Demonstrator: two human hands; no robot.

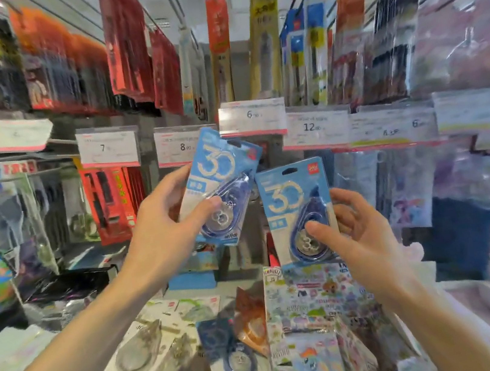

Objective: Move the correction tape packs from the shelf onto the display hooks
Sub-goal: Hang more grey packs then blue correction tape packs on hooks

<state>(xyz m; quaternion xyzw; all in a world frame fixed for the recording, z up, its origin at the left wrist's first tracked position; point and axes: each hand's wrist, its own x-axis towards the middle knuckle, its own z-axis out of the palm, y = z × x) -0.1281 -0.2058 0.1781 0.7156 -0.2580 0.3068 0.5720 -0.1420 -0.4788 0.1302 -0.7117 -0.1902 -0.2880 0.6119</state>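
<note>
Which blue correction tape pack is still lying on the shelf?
The darker blue pack lying flat low on the shelf; the other two are held up, one in each hand.

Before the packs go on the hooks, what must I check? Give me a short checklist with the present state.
1. Left hand holds a pack: ok.
2. Right hand holds a second pack: ok.
3. Hang hole of right pack open at top: ok.
4. Left pack upright: not ok, it is tilted.
5. Free hook in reach: cannot tell, the racks are blurred.
6. More packs left on shelf: ok, at least one.
</note>
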